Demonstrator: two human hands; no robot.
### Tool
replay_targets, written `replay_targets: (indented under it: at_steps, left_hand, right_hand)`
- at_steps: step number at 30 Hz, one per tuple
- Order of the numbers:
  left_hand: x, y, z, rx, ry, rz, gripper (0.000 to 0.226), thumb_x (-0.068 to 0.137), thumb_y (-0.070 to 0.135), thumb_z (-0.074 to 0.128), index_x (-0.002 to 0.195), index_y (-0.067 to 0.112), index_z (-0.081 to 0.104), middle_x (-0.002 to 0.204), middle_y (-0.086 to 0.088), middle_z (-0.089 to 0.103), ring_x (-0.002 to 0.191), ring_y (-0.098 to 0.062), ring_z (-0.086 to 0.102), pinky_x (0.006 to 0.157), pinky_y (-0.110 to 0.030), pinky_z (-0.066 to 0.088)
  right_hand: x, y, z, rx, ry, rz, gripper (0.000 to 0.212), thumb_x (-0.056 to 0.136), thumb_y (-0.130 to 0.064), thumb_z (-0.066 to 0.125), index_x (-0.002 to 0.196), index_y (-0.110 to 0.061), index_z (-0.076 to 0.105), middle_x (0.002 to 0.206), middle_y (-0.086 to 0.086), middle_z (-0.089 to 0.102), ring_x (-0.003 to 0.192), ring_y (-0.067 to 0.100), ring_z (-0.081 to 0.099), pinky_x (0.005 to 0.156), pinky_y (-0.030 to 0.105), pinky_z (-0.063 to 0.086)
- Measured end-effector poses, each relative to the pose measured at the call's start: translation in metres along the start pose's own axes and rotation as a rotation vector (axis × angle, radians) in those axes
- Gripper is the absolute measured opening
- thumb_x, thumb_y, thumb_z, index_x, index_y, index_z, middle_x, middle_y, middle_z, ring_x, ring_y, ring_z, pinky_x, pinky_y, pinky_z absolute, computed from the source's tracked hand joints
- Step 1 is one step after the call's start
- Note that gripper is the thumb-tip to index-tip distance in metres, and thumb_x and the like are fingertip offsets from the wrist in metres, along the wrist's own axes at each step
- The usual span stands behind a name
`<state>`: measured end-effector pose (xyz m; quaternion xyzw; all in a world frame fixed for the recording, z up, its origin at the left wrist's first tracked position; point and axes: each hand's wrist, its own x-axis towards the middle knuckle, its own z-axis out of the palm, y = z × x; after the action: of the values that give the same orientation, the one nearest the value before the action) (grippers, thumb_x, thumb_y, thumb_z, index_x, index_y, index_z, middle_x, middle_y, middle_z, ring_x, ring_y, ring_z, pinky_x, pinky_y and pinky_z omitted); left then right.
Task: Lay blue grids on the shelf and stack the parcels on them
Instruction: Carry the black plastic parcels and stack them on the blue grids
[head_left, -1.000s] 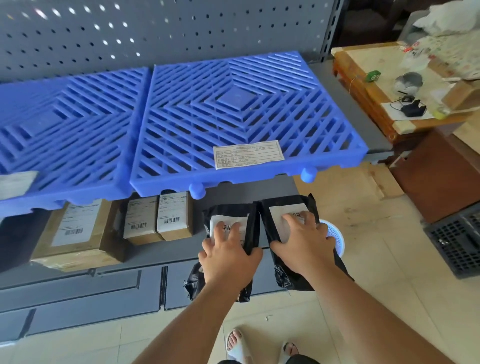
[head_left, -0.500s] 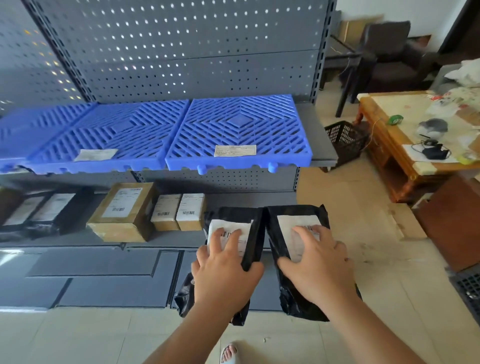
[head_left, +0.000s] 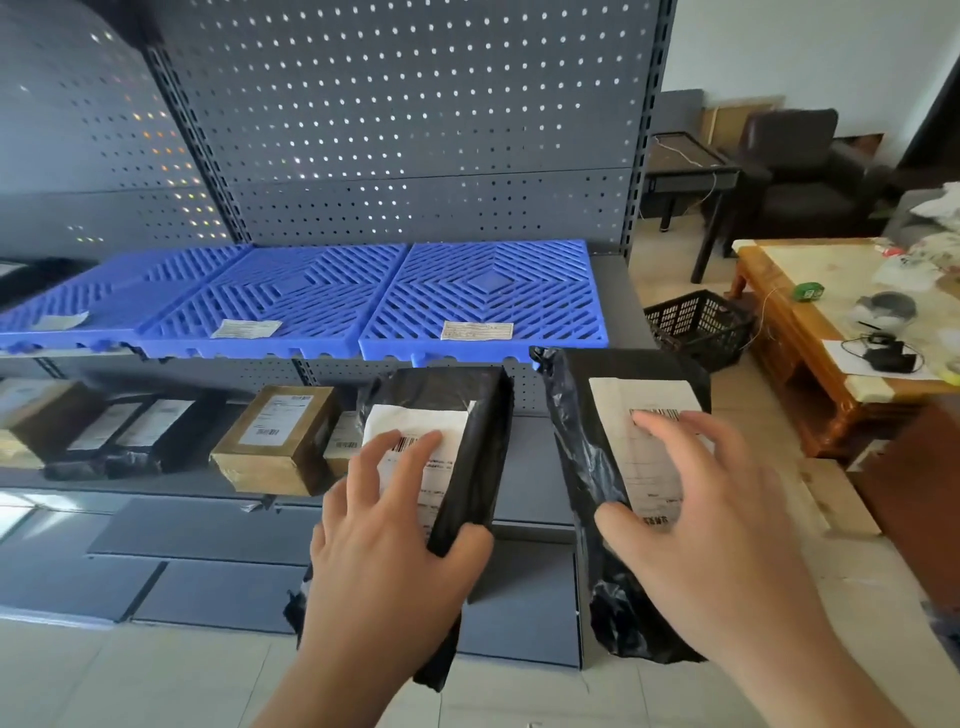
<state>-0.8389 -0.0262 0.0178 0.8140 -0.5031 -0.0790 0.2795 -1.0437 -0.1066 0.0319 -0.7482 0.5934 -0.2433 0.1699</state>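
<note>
Head view, both hands raised before the shelving. The left hand (head_left: 384, 561) grips the left parcel (head_left: 452, 384), a black plastic bag with a white barcode label: its fingers (head_left: 421, 449) lie spread over the label and the thumb hooks round the bag's right edge. The right hand (head_left: 711, 540) grips the right parcel (head_left: 576, 441), a like black bag, with fingers (head_left: 670, 423) spread on its label and the thumb pressed against the bag's left side. The two parcels are held side by side, apart, label faces upward.

Beyond and above the fingertips, three blue grids (head_left: 488, 291) lie edge to edge in a row on the shelf (head_left: 623, 306), each bearing a paper label near its front edge; nothing rests on them. The upper corner of the right parcel overlaps the front edge of the rightmost grid in this view; whether they touch cannot be told. A grey perforated back panel (head_left: 415, 130) rises behind the grids.

Left of the left fingers, on the lower shelf (head_left: 530, 467), stand a brown carton (head_left: 275, 441) and several black bagged parcels (head_left: 145, 431). To the right of the right fingers stand a black crate (head_left: 696, 327) on the floor and a wooden table (head_left: 800, 322).
</note>
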Motion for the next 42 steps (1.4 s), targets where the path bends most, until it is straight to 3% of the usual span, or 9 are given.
replay_targets:
  at_steps: [9,19,24,29,42]
  left_hand:
    - [0.073,0.01,-0.025,-0.032,0.106,0.081,0.075,0.069,0.06,0.047,0.142,0.053,0.031,0.15,0.021,0.02,0.136,-0.024,0.032,0.11,-0.053,0.036]
    - [0.176,-0.007,-0.044,-0.078,0.129,0.173,0.076,0.07,0.061,0.048,0.144,0.051,0.031,0.152,0.021,0.02,0.136,-0.024,0.03,0.11,-0.047,0.033]
    - [0.224,-0.006,-0.047,-0.092,0.113,0.203,0.077,0.072,0.062,0.049,0.146,0.048,0.032,0.153,0.018,0.02,0.135,-0.024,0.03,0.11,-0.048,0.033]
    - [0.26,-0.004,-0.034,-0.078,0.045,0.204,0.074,0.08,0.058,0.058,0.148,0.044,0.032,0.155,0.014,0.019,0.134,-0.028,0.029,0.109,-0.05,0.031]
    - [0.338,0.026,-0.007,0.07,-0.093,0.108,0.075,0.086,0.061,0.055,0.152,0.033,0.035,0.157,0.005,0.021,0.134,-0.038,0.032,0.108,-0.056,0.035]
  right_hand:
    - [0.052,-0.047,0.001,0.044,0.085,-0.06,0.071,0.069,-0.056,0.06,0.137,-0.047,0.042,0.141,-0.015,0.033,0.129,0.019,0.031,0.105,0.05,0.034]
    - [0.129,-0.106,0.024,0.018,0.179,-0.026,0.07,0.073,-0.057,0.061,0.138,-0.049,0.036,0.142,-0.017,0.028,0.127,0.022,0.032,0.096,0.047,0.043]
    - [0.163,-0.126,0.035,0.018,0.215,0.017,0.07,0.074,-0.057,0.061,0.138,-0.05,0.035,0.144,-0.015,0.029,0.13,0.026,0.032,0.101,0.054,0.042]
    - [0.195,-0.131,0.038,-0.023,0.191,0.061,0.07,0.075,-0.057,0.061,0.139,-0.047,0.037,0.145,-0.014,0.029,0.133,0.027,0.031,0.103,0.053,0.04]
    - [0.302,-0.127,0.055,-0.189,-0.03,0.146,0.075,0.081,-0.065,0.059,0.148,-0.04,0.035,0.151,-0.001,0.029,0.132,0.037,0.035,0.104,0.054,0.037]
